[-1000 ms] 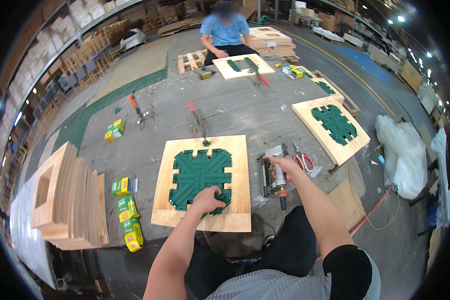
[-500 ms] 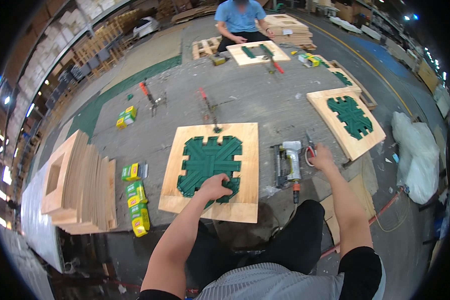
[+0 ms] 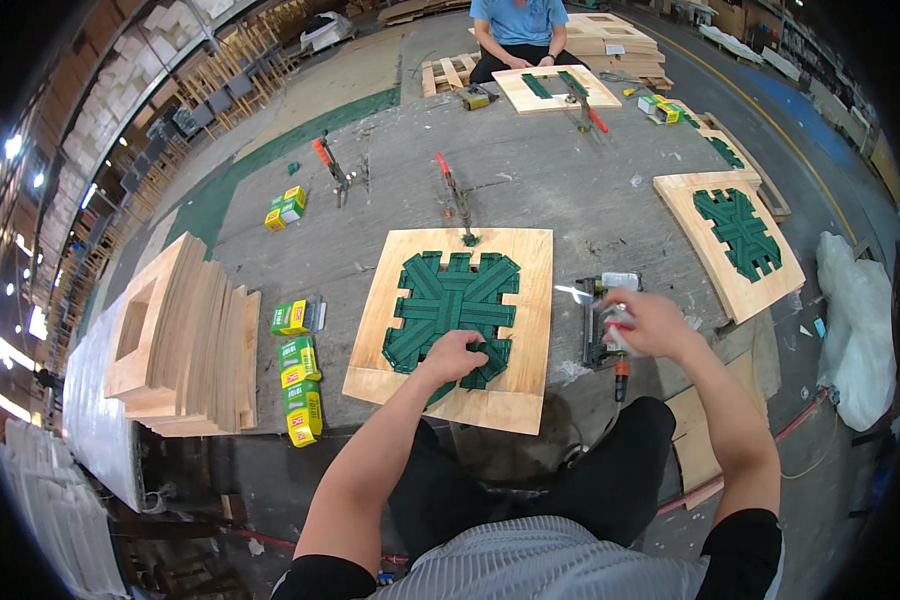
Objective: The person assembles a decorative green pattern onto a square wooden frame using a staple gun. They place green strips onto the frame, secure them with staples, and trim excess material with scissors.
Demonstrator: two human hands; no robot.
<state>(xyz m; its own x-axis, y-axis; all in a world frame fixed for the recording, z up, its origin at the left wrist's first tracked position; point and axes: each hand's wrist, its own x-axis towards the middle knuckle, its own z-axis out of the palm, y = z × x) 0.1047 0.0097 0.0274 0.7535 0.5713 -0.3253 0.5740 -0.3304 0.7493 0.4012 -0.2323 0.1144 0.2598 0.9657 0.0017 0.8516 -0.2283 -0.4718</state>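
Note:
Before me lies a wooden frame panel (image 3: 530,275) with green webbing straps (image 3: 450,300) woven over its opening. My left hand (image 3: 457,355) is closed over the straps' lower right part, fingertips pinching a strap there; a loose strap end hangs below the hand. To the right of the panel my right hand (image 3: 642,325) grips scissors (image 3: 576,293) by red handles, their blades pointing left and smeared by motion. Under that hand sits a staple gun (image 3: 598,340), partly hidden, with its air hose fitting (image 3: 622,372) toward me.
Stacked wooden frames (image 3: 185,350) and yellow-green boxes (image 3: 300,362) stand at left. A lever clamp (image 3: 457,195) touches the panel's far edge. Another strapped panel (image 3: 735,240) lies right. Across the table a person (image 3: 520,35) sits behind a partly strapped panel (image 3: 520,95). Wrapped plastic (image 3: 855,330) is at far right.
My right hand has picked up the scissors and brought them left over the staple gun. My left hand stays on the straps. The whole view has shifted somewhat.

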